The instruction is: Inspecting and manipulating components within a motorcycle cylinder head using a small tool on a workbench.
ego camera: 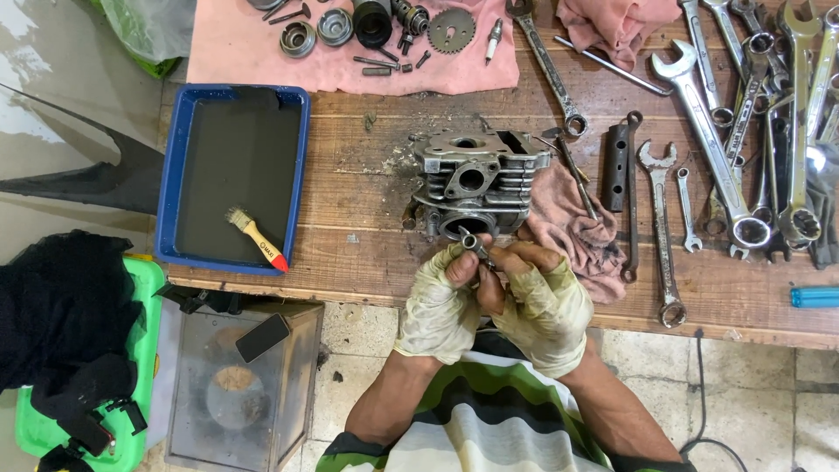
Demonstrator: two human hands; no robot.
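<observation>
1. Head view: my left hand (pixel 440 308) and right hand (pixel 544 301), both in pale fingerless gloves, meet just below the cylinder head (pixel 476 185) at the near edge of the tabletop (pixel 367 262).
2. Both hands are pinched together on a small metal part (pixel 472 244), a short tube-ended piece; its open end points up toward the cylinder head. Left thumb and finger grip it, and the right fingers close on its lower end.
3. Progress, as I judge it: the cylinder head stands stripped and grimy, ports open. Removed parts (pixel 376 26) lie on the pink cloth (pixel 262 61) beyond it, so disassembly looks well along; cleaning appears undone, since the brush (pixel 255 236) lies idle in the blue tray (pixel 170 175) left of the cylinder head.
4. Room: a dirty rag (pixel 572 227) touches the cylinder head's right side, with wrenches (pixel 725 149) crowding farther right. Bare wood lies between the cylinder head and the tray. My hands hang at the tabletop edge, over the floor.
</observation>
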